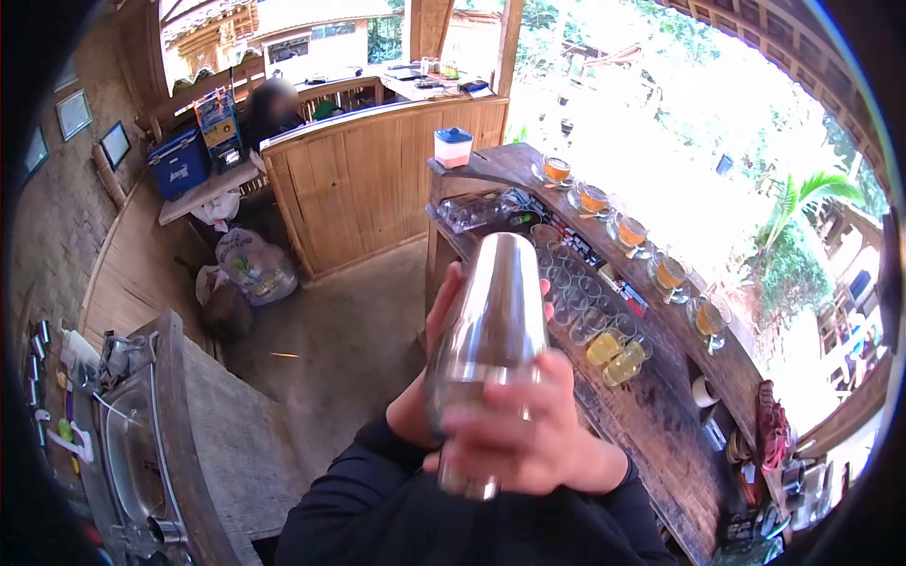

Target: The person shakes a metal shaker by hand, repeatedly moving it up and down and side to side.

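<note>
A shiny metal shaker (495, 302) is held up at a tilt in the middle of the view, its rounded top end pointing away. My right hand (528, 424) wraps round its lower part, with fingers blurred by motion. On the far left side of the shaker, my left hand (415, 401) grips it, mostly hidden behind the metal, with some fingertips showing past its edges. Two glasses of pale yellow liquid (623, 363) stand on the lower counter to the right of the shaker, beside rows of empty glasses (564, 283).
Several cups of amber drink (631, 232) line the raised wooden ledge (505, 162). A blue-lidded tub (453, 148) sits at its far end. At left are a metal sink (137, 443) and a worktop (226, 443). A person (271, 111) is behind the far counter (377, 174).
</note>
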### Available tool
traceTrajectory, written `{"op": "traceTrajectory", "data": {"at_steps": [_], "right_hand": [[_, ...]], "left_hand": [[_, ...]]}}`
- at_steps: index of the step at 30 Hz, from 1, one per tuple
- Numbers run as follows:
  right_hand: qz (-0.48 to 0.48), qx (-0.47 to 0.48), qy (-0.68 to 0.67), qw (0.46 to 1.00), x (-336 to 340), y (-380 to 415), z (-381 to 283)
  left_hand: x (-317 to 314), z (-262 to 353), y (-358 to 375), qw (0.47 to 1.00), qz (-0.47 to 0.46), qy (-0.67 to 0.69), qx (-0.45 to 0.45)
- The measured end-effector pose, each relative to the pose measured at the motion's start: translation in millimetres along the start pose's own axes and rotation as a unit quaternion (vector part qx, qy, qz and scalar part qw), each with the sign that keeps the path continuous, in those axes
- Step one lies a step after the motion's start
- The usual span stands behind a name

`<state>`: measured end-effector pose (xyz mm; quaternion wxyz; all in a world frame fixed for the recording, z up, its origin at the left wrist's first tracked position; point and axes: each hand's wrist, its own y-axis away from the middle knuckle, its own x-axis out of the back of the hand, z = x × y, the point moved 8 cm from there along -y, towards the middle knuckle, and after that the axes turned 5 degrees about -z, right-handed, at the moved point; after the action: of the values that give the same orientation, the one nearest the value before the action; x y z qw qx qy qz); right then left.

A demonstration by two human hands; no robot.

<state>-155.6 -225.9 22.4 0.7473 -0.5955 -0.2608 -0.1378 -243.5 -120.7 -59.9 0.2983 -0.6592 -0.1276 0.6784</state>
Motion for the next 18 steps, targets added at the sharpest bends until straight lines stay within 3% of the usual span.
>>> {"op": "traceTrajectory", "data": {"at_steps": [2,4,6,7,8,10,12,14,16,17,18], "right_hand": [[0.019,0.038,-0.022,0.999,3.4,-4.5,-5.1],[0.038,0.073,-0.047,0.995,0.7,-1.8,-4.9],[-0.059,-0.11,-0.058,0.99,-36.4,10.2,43.6],[-0.009,-0.167,-0.061,0.984,-37.6,13.7,61.7],[0.041,-0.222,-0.064,0.972,-35.3,16.2,77.2],[0.068,-0.242,-0.08,0.965,-18.4,12.3,77.9],[0.016,-0.095,-0.043,0.994,-3.9,7.2,36.7],[0.001,0.128,0.058,0.99,-9.7,25.4,-22.3],[0.015,0.158,0.044,0.986,-0.1,12.4,-31.6],[0.031,0.188,0.032,0.981,5.3,8.4,-36.8],[-0.017,0.107,0.024,0.994,-5.5,10.7,-17.3]], "left_hand": [[-23.6,2.3,1.3,0.996,-0.054,-0.061,-0.046],[6.3,5.4,5.9,1.0,-0.002,0.017,0.006],[34.6,-7.8,13.2,0.952,0.031,0.287,0.099],[56.7,1.3,13.4,0.995,0.014,0.072,-0.071],[60.2,8.4,22.3,0.96,-0.007,-0.148,-0.236],[63.9,15.2,11.8,0.979,0.062,-0.026,-0.193],[8.9,1.0,2.6,0.998,0.065,0.008,0.014],[-42.0,-3.3,-1.4,0.999,-0.001,-0.04,-0.026],[-62.0,-5.1,1.5,0.99,-0.122,-0.053,-0.042],[-55.7,0.6,0.7,0.985,-0.122,-0.11,-0.051],[-45.8,6.8,-0.2,0.985,-0.122,-0.11,-0.049]]}}
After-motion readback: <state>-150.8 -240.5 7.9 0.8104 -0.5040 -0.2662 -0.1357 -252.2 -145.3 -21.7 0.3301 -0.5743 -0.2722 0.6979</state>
